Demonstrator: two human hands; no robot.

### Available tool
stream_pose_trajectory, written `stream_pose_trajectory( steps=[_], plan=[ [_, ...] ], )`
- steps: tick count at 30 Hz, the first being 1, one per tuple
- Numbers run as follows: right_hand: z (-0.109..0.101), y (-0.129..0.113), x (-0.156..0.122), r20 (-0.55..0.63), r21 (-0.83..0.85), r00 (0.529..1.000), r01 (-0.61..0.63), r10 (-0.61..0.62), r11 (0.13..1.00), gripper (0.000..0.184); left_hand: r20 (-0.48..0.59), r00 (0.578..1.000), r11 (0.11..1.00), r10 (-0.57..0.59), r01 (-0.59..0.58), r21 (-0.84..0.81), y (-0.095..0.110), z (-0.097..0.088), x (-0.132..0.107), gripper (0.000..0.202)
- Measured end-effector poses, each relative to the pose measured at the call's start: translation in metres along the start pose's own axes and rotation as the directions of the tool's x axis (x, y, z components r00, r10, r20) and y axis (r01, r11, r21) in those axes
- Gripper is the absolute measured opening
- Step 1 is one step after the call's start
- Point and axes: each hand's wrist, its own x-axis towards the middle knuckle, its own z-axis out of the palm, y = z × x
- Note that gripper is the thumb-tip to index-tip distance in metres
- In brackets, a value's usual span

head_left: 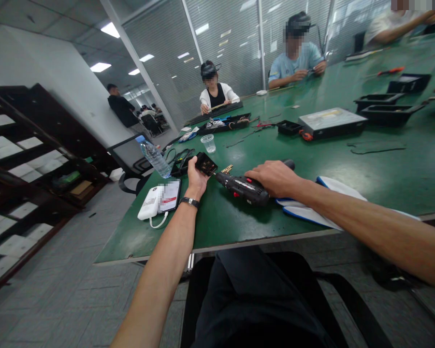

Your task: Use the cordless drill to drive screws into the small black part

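Note:
My left hand (195,176) is closed round a small black box-shaped part (206,163), holding it just above the green table (348,159). My right hand (275,178) grips a black electric screwdriver (244,187) with red buttons. Its tip points left at the black part, beside a small brass-coloured piece (226,169). A black band sits on my left wrist.
A phone (169,195) and white power bank (149,203) lie left of my hand, with a water bottle (155,158), plastic cup (208,143) and cables behind. White-blue cloth (322,203) lies under my right arm. Black trays (391,113) and a flat device (329,121) sit farther back. Other people sit along the table.

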Motion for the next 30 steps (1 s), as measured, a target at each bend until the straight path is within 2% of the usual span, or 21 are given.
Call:
stream_pose_trajectory(
  steps=[30],
  plan=[
    [-0.0010,-0.0002,0.0006,0.010,0.007,1.000,-0.007,0.006,1.000,0.032,-0.016,1.000,1.000,-0.019,0.019,-0.012,0.0006,0.0018,-0.0008,0.043]
  ],
)
